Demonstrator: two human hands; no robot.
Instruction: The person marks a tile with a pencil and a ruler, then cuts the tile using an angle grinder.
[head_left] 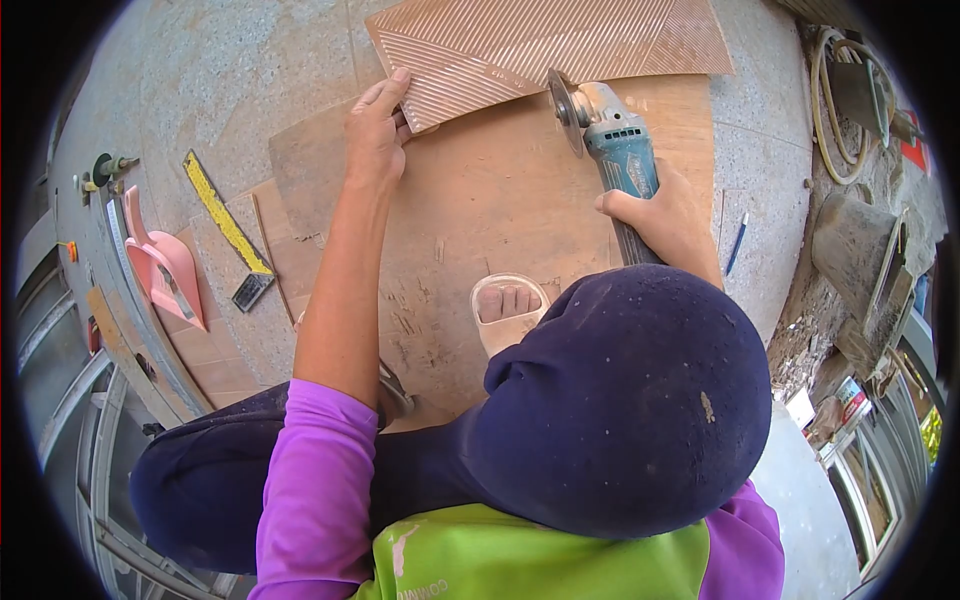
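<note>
A ribbed brown tile lies at the top of the head view, over a larger flat brown board. My left hand pinches the tile's lower left corner, thumb on top and fingers curled under the edge. In my right hand is a teal angle grinder, wrapped round its body. The grinder's round disc stands on edge, right at the tile's lower border.
To the left are a yellow-bladed try square and a pink dustpan. A blue pencil lies on the floor at right. Beyond it are a coiled hose and a dusty grey container. My sandalled foot rests on the board.
</note>
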